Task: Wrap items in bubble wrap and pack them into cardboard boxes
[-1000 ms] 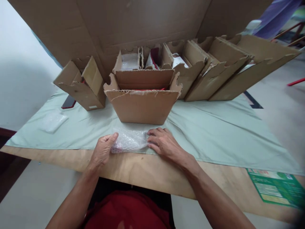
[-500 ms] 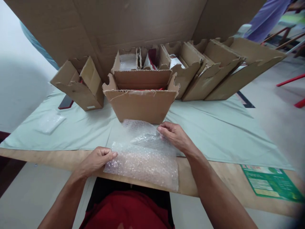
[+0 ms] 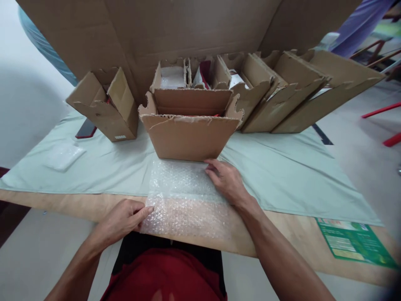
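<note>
A sheet of clear bubble wrap [image 3: 184, 200] lies spread flat across the near table edge, half on the pale green cloth [image 3: 282, 175] and half on bare wood. My left hand [image 3: 123, 219] pinches the sheet's near left corner. My right hand [image 3: 225, 179] presses its far right corner down with the fingers laid on it, just in front of an open cardboard box [image 3: 188, 136].
Several more open cardboard boxes [image 3: 282, 96] stand in a row behind, under a large cardboard flap [image 3: 175, 29]. A smaller box [image 3: 105, 106] stands at the left, with a dark phone-like slab [image 3: 85, 130] and a small plastic bag [image 3: 62, 156] beside it. A green leaflet [image 3: 354, 244] lies at the right.
The bubble wrap was a folded bundle between both hands; it has been unrolled toward me and laid flat. My left hand drew back to the near corner, my right went to the far corner.
</note>
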{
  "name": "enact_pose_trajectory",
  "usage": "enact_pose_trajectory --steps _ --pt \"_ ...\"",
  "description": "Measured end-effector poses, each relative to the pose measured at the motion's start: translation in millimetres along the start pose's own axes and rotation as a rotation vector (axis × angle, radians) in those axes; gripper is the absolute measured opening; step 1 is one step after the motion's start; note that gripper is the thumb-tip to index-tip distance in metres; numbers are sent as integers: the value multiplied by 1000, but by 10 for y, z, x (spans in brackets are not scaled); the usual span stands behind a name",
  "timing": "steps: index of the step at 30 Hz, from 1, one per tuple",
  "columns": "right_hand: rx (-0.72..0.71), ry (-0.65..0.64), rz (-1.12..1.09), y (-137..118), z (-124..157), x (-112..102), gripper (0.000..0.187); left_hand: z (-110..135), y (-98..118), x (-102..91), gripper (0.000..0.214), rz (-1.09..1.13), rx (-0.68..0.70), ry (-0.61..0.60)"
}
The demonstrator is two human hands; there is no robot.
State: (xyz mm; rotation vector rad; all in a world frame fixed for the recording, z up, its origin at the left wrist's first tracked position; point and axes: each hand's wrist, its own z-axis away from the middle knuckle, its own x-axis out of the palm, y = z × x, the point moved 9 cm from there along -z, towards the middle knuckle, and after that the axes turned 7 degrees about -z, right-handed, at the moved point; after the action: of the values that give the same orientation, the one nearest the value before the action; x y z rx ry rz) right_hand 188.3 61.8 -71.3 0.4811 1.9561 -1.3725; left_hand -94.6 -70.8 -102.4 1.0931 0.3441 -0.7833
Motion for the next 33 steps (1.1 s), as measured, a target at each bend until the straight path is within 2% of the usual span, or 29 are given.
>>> enact_pose_trajectory --steps 3,6,8,9,11,12,14,15,17,20,23,25,27,30,33 --pt "-120 85 155 -130 2 -42 30 110 131 -277 52 -179 70 257" --pt "-174 280 228 -302 54 -280 27 186 485 -395 47 -358 190 502" --pt "-207 350 254 -461 106 -363 27 144 793 -280 34 -409 347 574" --pt "-234 323 262 -547 125 -329 28 90 940 -165 29 -441 441 570" --pt "-285 146 284 -671 167 -104 30 -81 1141 145 38 -566 588 485" --pt "-298 29 303 -690 206 53 33 -185 1172 301 47 -639 621 424" --pt "-302 -156 351 -633 331 328 41 -379 1114 528 59 -759 613 322" --pt "-292 -198 379 -564 403 406 45 -452 1048 580 62 -795 584 298" --pt "-256 -187 428 -388 542 426 52 -530 893 572 65 -834 506 316" --pt "-156 -48 489 -97 753 198 55 -511 658 414 67 -850 379 413" --pt "-108 90 505 60 1018 -122 45 -398 470 255 67 -834 301 478" --pt "-143 107 456 58 1218 -270 39 -286 410 191 64 -800 322 495" --pt "-207 39 380 -13 1406 -309 39 -177 403 198 60 -762 394 455" --pt "-274 -94 313 -189 1580 -200 41 -79 438 311 57 -723 495 324" --pt "-323 -84 257 -420 1550 -49 31 -70 474 362 58 -696 493 280"
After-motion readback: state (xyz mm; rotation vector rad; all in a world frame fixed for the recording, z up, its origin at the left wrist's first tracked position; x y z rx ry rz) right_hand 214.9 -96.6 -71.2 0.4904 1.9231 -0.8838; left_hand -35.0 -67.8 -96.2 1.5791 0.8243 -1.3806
